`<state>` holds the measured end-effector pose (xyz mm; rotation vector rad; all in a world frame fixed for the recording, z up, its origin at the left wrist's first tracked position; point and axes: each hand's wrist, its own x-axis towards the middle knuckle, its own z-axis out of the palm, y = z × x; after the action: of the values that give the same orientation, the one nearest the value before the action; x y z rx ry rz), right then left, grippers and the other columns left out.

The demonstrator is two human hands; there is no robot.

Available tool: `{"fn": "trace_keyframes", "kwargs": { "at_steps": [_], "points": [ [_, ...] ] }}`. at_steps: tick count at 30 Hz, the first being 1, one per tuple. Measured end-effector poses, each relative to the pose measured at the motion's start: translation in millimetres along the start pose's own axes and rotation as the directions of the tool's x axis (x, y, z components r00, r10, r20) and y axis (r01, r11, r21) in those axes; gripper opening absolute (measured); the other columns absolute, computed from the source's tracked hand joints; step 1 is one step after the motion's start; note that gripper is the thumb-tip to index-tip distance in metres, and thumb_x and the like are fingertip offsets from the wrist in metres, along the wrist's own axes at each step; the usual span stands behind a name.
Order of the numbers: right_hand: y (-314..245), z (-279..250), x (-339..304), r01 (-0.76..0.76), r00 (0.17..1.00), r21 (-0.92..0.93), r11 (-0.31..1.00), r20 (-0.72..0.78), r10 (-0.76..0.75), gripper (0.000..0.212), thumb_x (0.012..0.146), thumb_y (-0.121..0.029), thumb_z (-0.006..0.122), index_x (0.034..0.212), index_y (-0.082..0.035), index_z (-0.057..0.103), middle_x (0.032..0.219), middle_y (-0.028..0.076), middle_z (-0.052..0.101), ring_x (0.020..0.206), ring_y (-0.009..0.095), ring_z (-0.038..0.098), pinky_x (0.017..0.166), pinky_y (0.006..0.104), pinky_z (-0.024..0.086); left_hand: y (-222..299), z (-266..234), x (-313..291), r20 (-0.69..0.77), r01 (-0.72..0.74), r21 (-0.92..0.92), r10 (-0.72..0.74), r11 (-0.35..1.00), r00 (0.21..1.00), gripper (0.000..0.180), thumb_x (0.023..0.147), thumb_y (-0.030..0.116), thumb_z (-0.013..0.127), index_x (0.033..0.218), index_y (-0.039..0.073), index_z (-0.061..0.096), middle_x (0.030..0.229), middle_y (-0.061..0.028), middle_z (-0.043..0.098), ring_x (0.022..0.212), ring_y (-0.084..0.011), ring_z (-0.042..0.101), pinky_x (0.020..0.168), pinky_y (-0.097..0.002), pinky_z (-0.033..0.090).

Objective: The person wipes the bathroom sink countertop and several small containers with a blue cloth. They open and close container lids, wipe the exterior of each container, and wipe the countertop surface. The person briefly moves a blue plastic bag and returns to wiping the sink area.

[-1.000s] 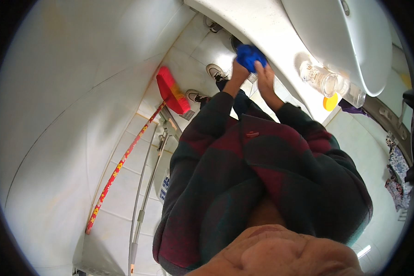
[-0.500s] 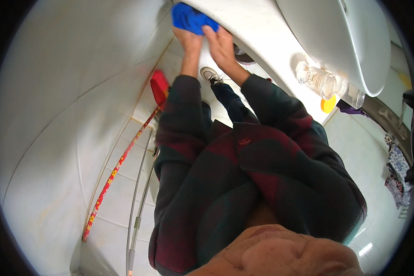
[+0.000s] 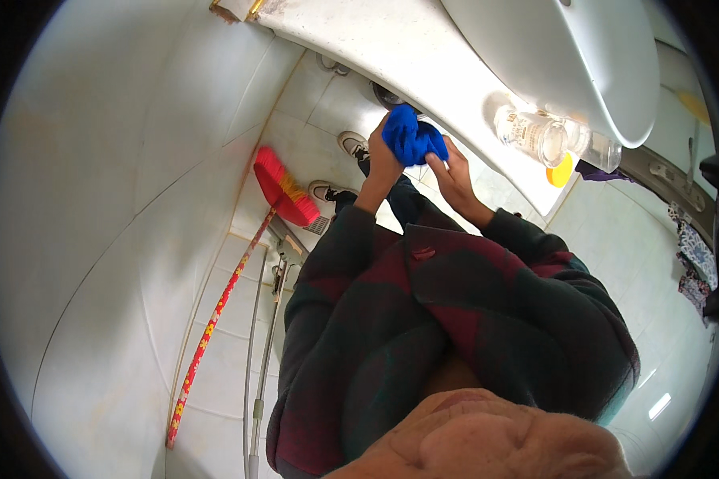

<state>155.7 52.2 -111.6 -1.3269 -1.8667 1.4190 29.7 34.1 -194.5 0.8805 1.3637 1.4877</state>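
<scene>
A bunched blue cloth (image 3: 411,137) is held between both my hands, in front of the white countertop's (image 3: 351,48) near edge. My left hand (image 3: 385,160) grips its left side, with the fingers mostly hidden behind the folds. On the right side, my right hand (image 3: 454,174) pinches the cloth between thumb and fingers. Part of the cloth is twisted and folded over itself.
A white basin (image 3: 567,56) stands on the counter at the right, beside clear jars (image 3: 535,136) and a yellow lid (image 3: 560,171). To my left, a red broom (image 3: 284,188) and a metal-handled mop (image 3: 260,383) lean by the tiled wall (image 3: 136,199).
Both hands have drawn back from the counter's far left end toward my body, bringing the blue cloth along. The cloth, spread flatter before, is now bunched up.
</scene>
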Motion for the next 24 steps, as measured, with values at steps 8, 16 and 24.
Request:
{"fn": "trace_keyframes", "kwargs": {
  "at_steps": [8, 16, 24],
  "points": [
    [-86.7, -30.2, 39.9, 0.26, 0.92, 0.301, 0.918, -0.367, -0.14, 0.032, 0.094, -0.012, 0.048, 0.121, 0.004, 0.051, 0.108, 0.014, 0.061, 0.096, 0.02, 0.059, 0.089, 0.0335, 0.045, 128.0, -40.8, 45.8, -0.266, -0.114, 0.389, 0.23, 0.914, 0.936, 0.039, 0.076, 0.011, 0.068, 0.11, -0.001, 0.055, 0.086, -0.0131, 0.06, 0.076, -0.026, 0.06, 0.068, -0.0361, 0.048],
    [-95.4, 16.6, 146.9, 0.338, 0.852, -0.495, 0.8, -0.201, -0.484, 0.052, 0.084, -0.022, 0.058, 0.13, 0.0, 0.044, 0.136, 0.026, 0.039, 0.127, 0.041, 0.037, 0.104, 0.0511, 0.027, 146.5, -45.2, 90.4, -0.255, -0.138, 0.272, 0.209, 0.953, 0.944, 0.047, 0.086, 0.011, 0.06, 0.127, -0.004, 0.043, 0.113, -0.0144, 0.048, 0.085, -0.0211, 0.059, 0.068, -0.0273, 0.051],
    [-96.6, 29.3, 264.1, 0.169, 0.864, -0.804, 0.569, -0.157, -0.478, 0.075, 0.082, -0.051, 0.055, 0.14, -0.01, 0.032, 0.139, 0.02, 0.035, 0.128, 0.04, 0.031, 0.105, 0.0504, 0.026, 112.2, -66.3, 80.3, -0.408, -0.026, 0.04, 0.04, 0.999, 0.912, 0.032, 0.085, 0.007, 0.058, 0.117, 0.001, 0.052, 0.108, -0.0095, 0.054, 0.083, -0.0155, 0.056, 0.068, -0.0279, 0.049]
  ]
}}
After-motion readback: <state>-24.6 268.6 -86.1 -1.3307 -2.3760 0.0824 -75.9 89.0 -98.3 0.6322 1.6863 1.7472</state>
